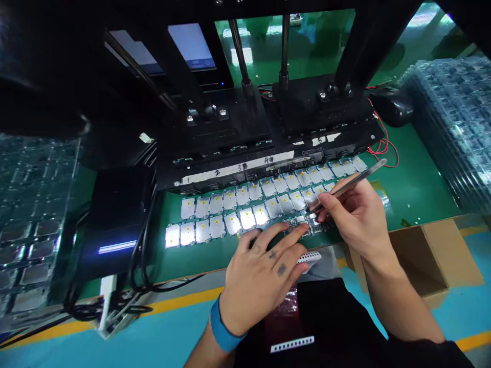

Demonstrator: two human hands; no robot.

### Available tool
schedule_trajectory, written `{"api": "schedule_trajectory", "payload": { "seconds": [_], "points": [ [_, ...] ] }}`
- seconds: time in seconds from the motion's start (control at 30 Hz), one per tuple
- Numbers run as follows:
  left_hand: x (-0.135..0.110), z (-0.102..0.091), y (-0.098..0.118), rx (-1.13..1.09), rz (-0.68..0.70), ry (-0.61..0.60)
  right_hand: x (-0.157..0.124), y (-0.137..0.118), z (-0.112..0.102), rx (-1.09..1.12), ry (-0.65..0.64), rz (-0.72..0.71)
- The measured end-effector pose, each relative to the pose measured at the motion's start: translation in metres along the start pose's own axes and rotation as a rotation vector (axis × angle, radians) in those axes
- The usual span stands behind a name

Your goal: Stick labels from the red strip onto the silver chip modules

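Note:
My right hand (355, 214) pinches metal tweezers (347, 185), whose tips touch a small dark circuit board (303, 225) lying on the green mat. My left hand (261, 271), with a blue wristband, rests fingers-down on the same board, its index finger stretched along the board's near edge. Rows of silver shielded modules (245, 209) with yellow dots lie just beyond the hands. A white perforated strip (310, 256) peeks out under the left hand's fingers.
A black test fixture (268, 128) with numbered tape and vertical rods stands behind the modules. Stacks of clear plastic trays sit at the left (26, 214) and right (452, 117). A cardboard box (429, 255) is at the right, red wires (383, 143) beside the fixture.

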State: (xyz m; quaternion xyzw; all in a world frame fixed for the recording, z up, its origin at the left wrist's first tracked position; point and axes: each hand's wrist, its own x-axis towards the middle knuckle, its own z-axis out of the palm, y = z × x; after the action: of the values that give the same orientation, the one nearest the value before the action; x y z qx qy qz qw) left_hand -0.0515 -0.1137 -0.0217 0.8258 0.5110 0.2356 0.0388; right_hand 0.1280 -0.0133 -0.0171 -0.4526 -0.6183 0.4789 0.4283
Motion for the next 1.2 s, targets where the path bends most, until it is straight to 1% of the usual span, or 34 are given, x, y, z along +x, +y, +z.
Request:
{"api": "schedule_trajectory", "payload": {
  "seconds": [0.2,0.5,0.63,0.9,1.2],
  "points": [
    [0.001,-0.001,0.001,0.000,-0.013,-0.002,-0.002,0.000,0.000,-0.003,-0.004,0.020],
    [0.001,0.000,0.001,-0.004,-0.007,-0.002,-0.001,0.003,0.000,-0.028,-0.007,-0.023],
    [0.002,0.000,0.001,-0.003,-0.001,0.007,-0.004,0.006,-0.001,-0.030,-0.015,-0.085],
    [0.001,0.002,-0.001,-0.017,-0.002,0.001,-0.011,0.009,-0.007,-0.078,-0.083,-0.241],
    [0.000,0.000,0.000,-0.019,-0.004,0.005,-0.012,0.008,-0.005,-0.028,-0.064,-0.209]
  ]
}}
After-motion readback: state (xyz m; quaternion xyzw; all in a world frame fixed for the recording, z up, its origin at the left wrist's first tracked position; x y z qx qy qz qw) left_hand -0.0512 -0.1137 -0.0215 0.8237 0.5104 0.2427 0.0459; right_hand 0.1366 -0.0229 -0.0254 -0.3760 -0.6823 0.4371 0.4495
